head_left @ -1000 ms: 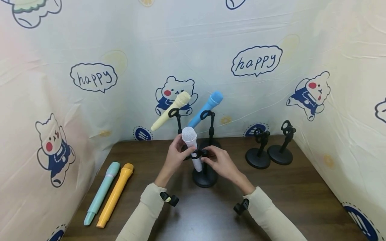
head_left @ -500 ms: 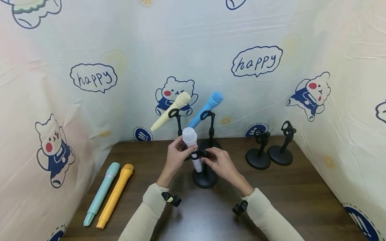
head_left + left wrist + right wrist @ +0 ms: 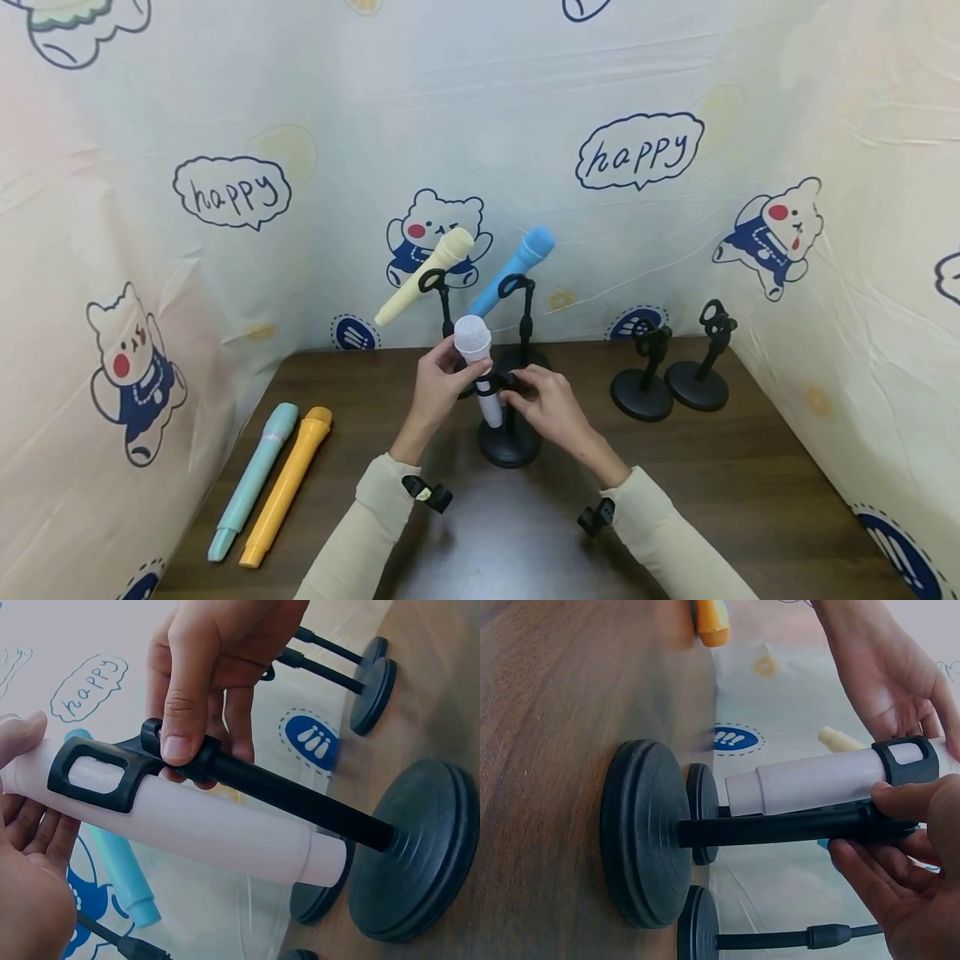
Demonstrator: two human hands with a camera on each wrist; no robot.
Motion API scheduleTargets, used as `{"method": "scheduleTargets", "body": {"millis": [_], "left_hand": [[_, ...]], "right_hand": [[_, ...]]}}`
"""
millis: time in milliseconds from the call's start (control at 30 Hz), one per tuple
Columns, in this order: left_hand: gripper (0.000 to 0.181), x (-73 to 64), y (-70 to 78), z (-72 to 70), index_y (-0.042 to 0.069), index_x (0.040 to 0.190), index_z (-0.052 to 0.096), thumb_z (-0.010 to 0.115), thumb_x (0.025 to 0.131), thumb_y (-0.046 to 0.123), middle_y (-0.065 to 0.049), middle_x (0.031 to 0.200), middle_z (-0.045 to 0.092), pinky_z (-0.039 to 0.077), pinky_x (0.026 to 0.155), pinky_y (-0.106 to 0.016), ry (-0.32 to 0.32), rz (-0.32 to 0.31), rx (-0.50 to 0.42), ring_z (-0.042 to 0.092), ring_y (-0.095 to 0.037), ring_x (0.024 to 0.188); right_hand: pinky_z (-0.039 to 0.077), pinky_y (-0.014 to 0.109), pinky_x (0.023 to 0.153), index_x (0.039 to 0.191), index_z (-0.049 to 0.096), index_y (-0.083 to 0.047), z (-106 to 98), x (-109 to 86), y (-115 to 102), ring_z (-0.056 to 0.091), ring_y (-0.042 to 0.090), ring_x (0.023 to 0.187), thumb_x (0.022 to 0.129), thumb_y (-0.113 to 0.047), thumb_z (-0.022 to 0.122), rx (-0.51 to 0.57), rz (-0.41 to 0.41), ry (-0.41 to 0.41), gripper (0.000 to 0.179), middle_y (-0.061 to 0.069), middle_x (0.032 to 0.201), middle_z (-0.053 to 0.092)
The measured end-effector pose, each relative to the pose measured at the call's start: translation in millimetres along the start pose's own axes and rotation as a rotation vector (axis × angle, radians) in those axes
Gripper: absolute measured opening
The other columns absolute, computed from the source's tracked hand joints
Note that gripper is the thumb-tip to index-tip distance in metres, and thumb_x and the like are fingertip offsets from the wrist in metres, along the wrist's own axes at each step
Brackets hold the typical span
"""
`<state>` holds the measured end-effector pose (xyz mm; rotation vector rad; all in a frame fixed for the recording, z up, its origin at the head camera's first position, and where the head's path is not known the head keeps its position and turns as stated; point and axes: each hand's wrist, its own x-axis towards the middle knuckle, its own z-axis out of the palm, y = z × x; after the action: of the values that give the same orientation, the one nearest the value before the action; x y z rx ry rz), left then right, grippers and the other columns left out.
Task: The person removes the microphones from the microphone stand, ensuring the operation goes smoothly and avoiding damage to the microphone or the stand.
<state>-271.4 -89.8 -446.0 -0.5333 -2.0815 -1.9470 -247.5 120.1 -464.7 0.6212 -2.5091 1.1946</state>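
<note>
A white microphone (image 3: 472, 340) sits tilted in the clip (image 3: 94, 780) of a black microphone stand (image 3: 510, 446), its mesh head up and its tail angled down beside the pole. My left hand (image 3: 437, 392) grips the microphone's body just under the head, thumb across the front. With thumb and fingers my right hand (image 3: 551, 404) pinches the stand's joint, where clip and pole meet. In the right wrist view the stand's round base (image 3: 649, 832) rests on the table, and the clip wraps the microphone's barrel (image 3: 817, 780).
Behind stand two more stands bearing a cream microphone (image 3: 423, 279) and a blue microphone (image 3: 517, 267). Two short black stands (image 3: 643, 392) without microphones are at the back right. A mint microphone (image 3: 255, 479) and an orange microphone (image 3: 288, 483) lie on the table (image 3: 712, 517) at left.
Hardly anything differs. Both hands keep their hold on the microphone and the stand; the left forearm has shifted slightly to the right.
</note>
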Motion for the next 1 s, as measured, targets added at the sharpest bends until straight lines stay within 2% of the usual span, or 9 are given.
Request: {"method": "scheduleTargets", "body": {"millis": [500,1000], "left_hand": [[0.052,1.1,2.9,1.7,0.007,0.141,0.067,0.085,0.093,0.017,-0.014,0.14,0.071,0.057,0.109,-0.045,0.005,-0.007,0.0,0.07,-0.031,0.124],[0.051,1.3,3.2,0.9,0.006,0.14,0.067,0.085,0.093,0.017,-0.014,0.139,0.071,0.057,0.109,-0.045,0.01,-0.002,0.002,0.071,-0.033,0.124]], "right_hand": [[0.065,0.025,0.079,0.115,0.078,-0.002,-1.6,0.7,0.7,0.077,0.019,0.089,0.096,-0.015,0.081,-0.012,-0.003,-0.008,0.023,0.008,0.1,0.072],[0.065,0.026,0.078,0.116,0.078,-0.002,-1.7,0.8,-1.8,0.077,0.019,0.089,0.095,-0.014,0.083,-0.023,0.003,-0.004,0.025,0.008,0.099,0.072]]}}
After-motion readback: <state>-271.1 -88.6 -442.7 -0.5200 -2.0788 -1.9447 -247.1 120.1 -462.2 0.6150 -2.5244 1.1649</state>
